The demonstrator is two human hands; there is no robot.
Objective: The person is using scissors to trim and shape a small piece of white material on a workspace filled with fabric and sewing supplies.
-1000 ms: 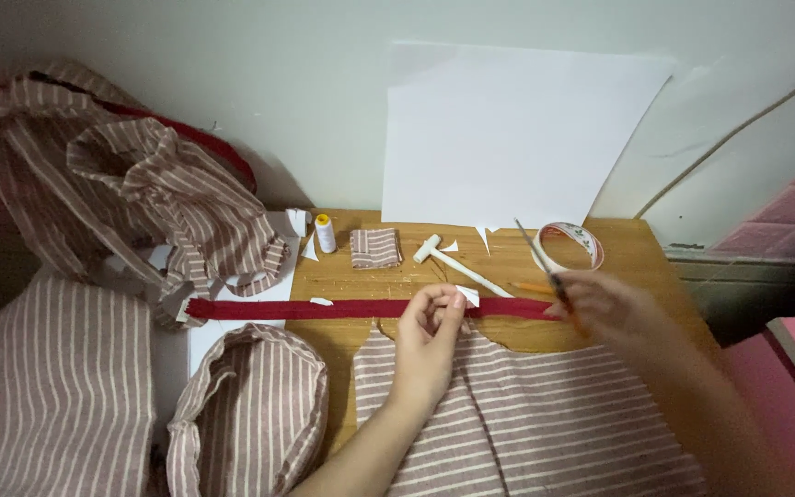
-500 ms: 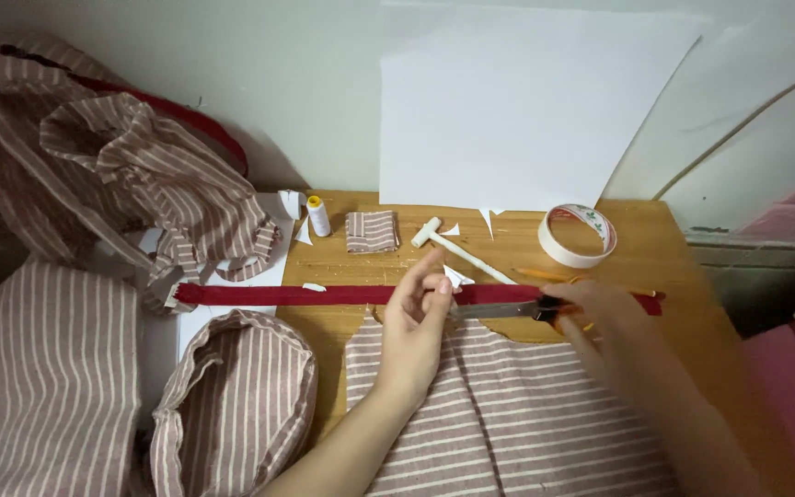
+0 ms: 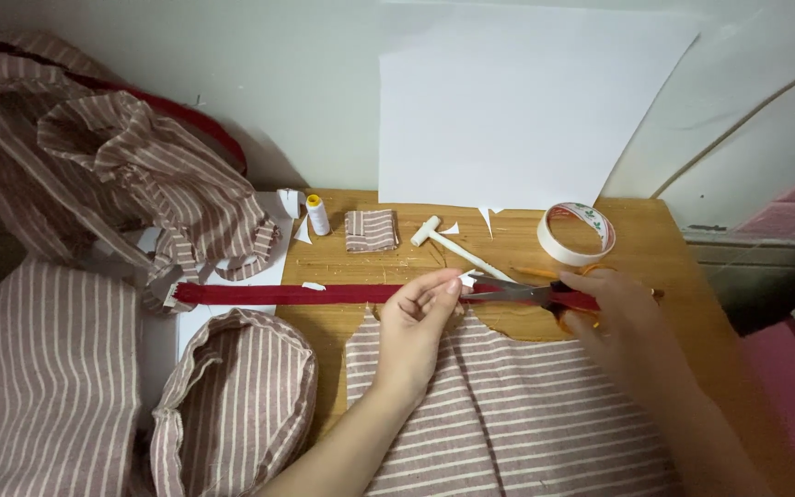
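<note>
The left hand (image 3: 420,317) pinches the red zipper tape (image 3: 324,294) flat across the table (image 3: 683,267) while the right hand (image 3: 623,317) grips orange-handled scissors (image 3: 526,293) at it — a slack pinch could let the tape skew, and the cut wander.
</note>
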